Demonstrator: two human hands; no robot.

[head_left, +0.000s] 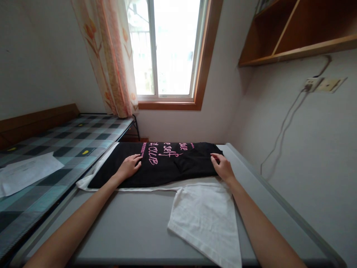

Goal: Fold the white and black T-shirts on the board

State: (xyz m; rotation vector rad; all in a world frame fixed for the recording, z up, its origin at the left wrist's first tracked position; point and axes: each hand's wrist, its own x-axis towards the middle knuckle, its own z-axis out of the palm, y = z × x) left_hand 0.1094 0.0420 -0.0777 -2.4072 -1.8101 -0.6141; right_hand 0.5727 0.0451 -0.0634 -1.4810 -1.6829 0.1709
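A black garment (161, 172) with pink lettering lies across the grey table top. White T-shirt cloth (205, 212) shows along its near and left edges, and a white sleeve spreads toward me on the right. Whether black and white are one shirt or two, I cannot tell. My left hand (128, 166) rests palm down on the left part of the black cloth, fingers stretched out. At the right end, my right hand (223, 166) touches the black cloth with its fingers slightly bent and thumb apart.
On the left, a bed with a checked mattress (92, 128) adjoins the table (134, 227), with a paper sheet (30, 173) on it. Ahead are a curtain (117, 74) and a window (175, 48). A cable (279, 132) hangs from a socket below a wooden shelf (295, 52).
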